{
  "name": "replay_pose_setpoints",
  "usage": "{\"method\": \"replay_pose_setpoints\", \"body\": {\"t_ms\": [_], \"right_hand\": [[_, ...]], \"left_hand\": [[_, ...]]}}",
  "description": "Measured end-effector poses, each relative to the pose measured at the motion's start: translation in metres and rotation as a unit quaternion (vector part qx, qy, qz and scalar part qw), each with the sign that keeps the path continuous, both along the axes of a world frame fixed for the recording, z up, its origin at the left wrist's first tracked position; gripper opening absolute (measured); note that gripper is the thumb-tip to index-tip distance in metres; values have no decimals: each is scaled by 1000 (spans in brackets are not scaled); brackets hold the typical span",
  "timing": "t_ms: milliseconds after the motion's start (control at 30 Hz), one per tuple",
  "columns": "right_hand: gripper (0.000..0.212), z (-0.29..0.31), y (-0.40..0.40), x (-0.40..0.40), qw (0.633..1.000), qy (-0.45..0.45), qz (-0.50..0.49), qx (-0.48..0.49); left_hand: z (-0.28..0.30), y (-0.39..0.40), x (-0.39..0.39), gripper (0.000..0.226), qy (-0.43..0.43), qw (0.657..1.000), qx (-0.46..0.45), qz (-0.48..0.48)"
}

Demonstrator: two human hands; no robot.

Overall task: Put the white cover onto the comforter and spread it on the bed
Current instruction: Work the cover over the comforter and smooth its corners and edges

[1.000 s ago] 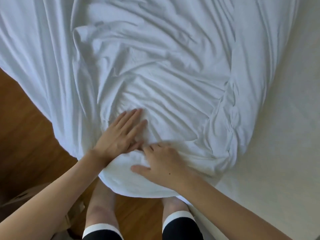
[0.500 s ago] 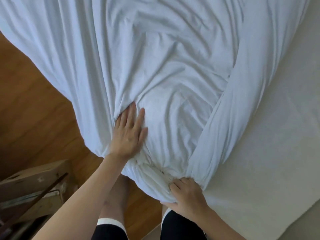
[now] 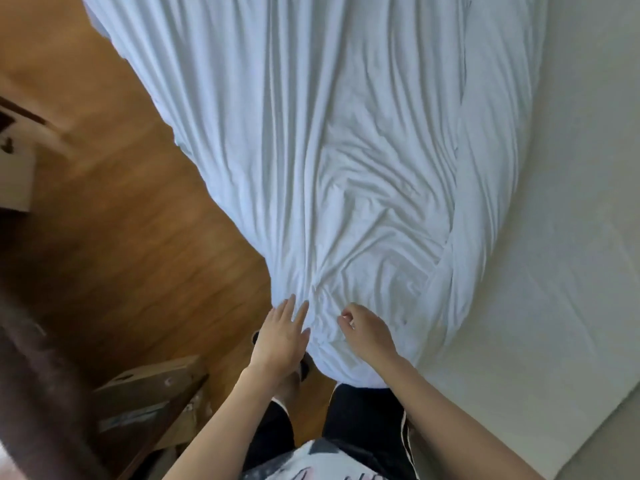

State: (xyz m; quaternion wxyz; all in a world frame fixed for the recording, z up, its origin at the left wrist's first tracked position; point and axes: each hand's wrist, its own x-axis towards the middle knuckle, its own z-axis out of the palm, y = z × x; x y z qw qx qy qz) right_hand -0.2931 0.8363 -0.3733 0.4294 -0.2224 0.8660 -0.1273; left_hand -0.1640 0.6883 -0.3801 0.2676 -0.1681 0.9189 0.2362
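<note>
Left hand (image 3: 282,336) flat on cover (image 3: 346,168); right hand (image 3: 367,332) pinches fold. Best tug corner down evenly, smooth bumps toward bed (image 3: 554,271).

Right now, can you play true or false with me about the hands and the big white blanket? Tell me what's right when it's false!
1. The left hand has straight fingers lying against the white cover. True.
2. The right hand is flat and wide open. False: its fingers are curled at the cover's near end.
3. The cover is smooth with no wrinkles. False: long folds run all along it.
4. Part of the cover hangs over the wooden floor. True.
5. The whole bed is hidden under the cover. False: bare bed shows on the right side.
</note>
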Motion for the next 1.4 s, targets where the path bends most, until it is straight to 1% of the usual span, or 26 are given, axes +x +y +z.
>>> {"method": "replay_pose_setpoints", "body": {"t_ms": [67,133,200,300,433,533,600,800,933,1000,1033,1133,1200,1300,1400], "right_hand": [[25,30,-39,-5,999,-4,31,10],[22,58,-76,-8,999,-13,39,6],[21,79,-113,-11,999,-25,41,5],[23,101,-161,-16,999,-42,20,5],[24,100,-219,-29,997,-75,1,12],[24,88,-274,-49,996,-85,8,31],[26,90,-316,-62,995,-85,25,35],[26,122,-467,-114,995,-77,63,0],[23,126,-569,-148,996,-60,69,-13],[23,118,-626,-162,996,-60,69,-4],[23,117,-639,-165,995,-62,73,3],[23,102,-726,-185,996,-54,71,14],[22,102,-786,-196,997,-44,66,23],[24,112,-873,-217,996,-36,79,20],[24,124,-947,-239,996,-62,65,13]], "left_hand": [[34,-27,8,51,-5,1000,-3,23],[61,-55,13,51,-1,996,-6,88],[84,-85,11,49,2,992,-16,124],[105,-130,4,44,-17,988,3,154],[117,-196,-18,41,-51,981,25,186],[118,-255,-37,40,-70,978,30,194],[125,-294,-50,42,-76,973,32,214],[150,-419,-90,43,-63,957,36,282],[151,-507,-115,42,-54,945,45,320],[141,-562,-127,48,-64,952,48,297],[140,-575,-131,52,-64,956,49,282],[128,-668,-150,39,-63,952,57,293],[127,-738,-165,37,-60,960,49,269],[125,-841,-191,39,-65,972,25,223],[137,-935,-225,42,-91,974,14,209]]}}
